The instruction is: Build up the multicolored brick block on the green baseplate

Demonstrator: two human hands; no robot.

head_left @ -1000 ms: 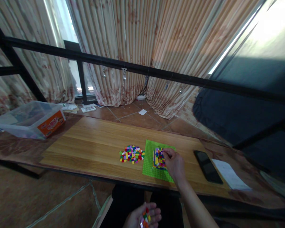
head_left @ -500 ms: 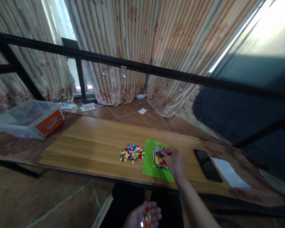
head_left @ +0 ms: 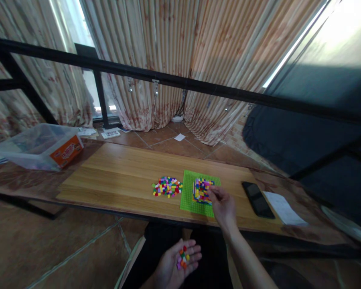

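Note:
Small toy bricks (head_left: 183, 257) in several colours lie in the upturned palm of my left hand (head_left: 178, 261), held low over my lap with its fingers stretched out. My right hand (head_left: 224, 204) is closed in a pinch at the right edge of a multicoloured brick structure (head_left: 202, 190). Its fingertips seem to touch the top there, and whatever is between them is hidden. The structure stands on a green studded baseplate (head_left: 186, 200), whose lower right part is covered by the hand. Just left of the plate is a loose pile of mixed bricks (head_left: 167, 187).
A black phone (head_left: 258, 199) and a white paper (head_left: 285, 208) lie to the right on the wooden board (head_left: 117, 172). At the far left stands a clear plastic bin (head_left: 39, 146) with an orange label. A dark metal rail (head_left: 168, 78) crosses in front of the curtains.
My right hand has shifted slightly right on the structure, uncovering more of its top. My left hand has risen a little and its palm faces up more. The view has tilted slightly.

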